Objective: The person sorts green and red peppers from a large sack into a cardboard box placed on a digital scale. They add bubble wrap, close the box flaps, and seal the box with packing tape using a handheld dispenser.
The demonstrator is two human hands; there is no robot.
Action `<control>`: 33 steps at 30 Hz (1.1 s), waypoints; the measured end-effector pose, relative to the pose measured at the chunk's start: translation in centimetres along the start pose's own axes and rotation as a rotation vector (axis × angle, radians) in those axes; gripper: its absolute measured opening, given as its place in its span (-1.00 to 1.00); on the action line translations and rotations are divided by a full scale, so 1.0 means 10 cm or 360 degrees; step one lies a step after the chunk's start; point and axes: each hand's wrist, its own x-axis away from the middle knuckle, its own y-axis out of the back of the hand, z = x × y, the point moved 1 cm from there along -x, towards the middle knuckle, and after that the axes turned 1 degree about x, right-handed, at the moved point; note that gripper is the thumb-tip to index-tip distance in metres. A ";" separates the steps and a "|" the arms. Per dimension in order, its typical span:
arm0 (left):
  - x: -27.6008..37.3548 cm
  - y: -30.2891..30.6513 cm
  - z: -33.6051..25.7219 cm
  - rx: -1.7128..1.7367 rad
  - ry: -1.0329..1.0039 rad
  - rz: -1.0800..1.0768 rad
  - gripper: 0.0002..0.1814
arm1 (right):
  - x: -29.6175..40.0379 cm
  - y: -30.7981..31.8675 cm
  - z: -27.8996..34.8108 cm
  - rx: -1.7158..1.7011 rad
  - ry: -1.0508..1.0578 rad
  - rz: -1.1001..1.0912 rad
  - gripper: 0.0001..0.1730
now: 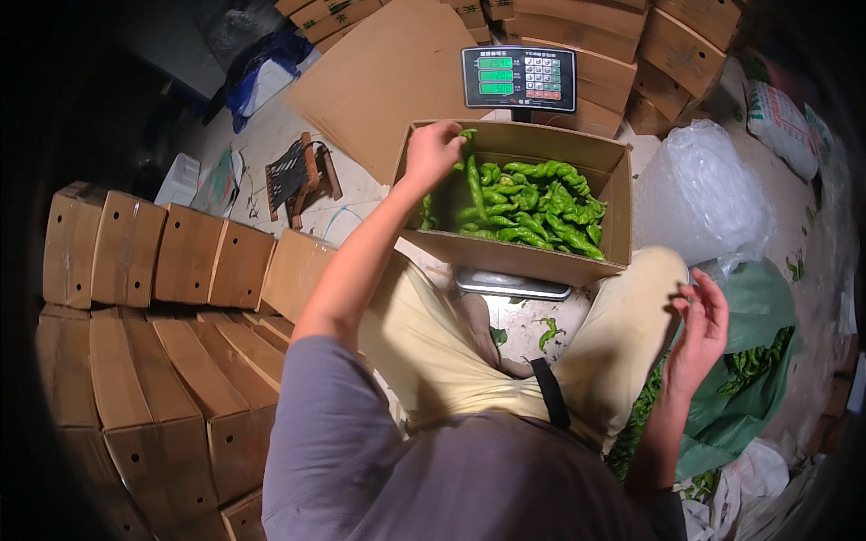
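An open cardboard box partly filled with green peppers rests on the metal platform of a digital scale. My left hand is over the box's far left corner, its fingers closed on the stem end of a long green pepper, which hangs down into the box. To the right, beside my knee, my right hand is raised with curled, spread fingers and nothing visible in it. Below it lies an open green sack holding more green peppers. The scale's lit display stands behind the box.
Closed cardboard boxes are stacked on the left and more behind the display. A flat cardboard sheet leans at the back. A small folding stool stands left, a roll of clear plastic right. Loose peppers lie on the floor.
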 end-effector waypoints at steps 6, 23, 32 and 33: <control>0.44 0.44 -1.10 0.2117 0.0411 0.0093 -0.77 | -0.14 -0.87 0.08 -0.0109 -0.0098 0.0662 -0.65; 1.09 0.09 -1.49 0.2695 0.0820 0.0276 -0.76 | -0.17 -1.23 -0.12 -0.0801 -0.0715 0.0741 -0.83; 0.93 0.16 -1.41 0.2184 0.0648 0.0706 -0.74 | -0.25 -0.90 -0.11 -0.0828 -0.0657 0.0671 -0.66; 0.80 0.27 -1.31 0.1801 0.0434 0.0711 -0.75 | -0.30 -0.69 -0.13 -0.0934 -0.0650 0.0590 -0.58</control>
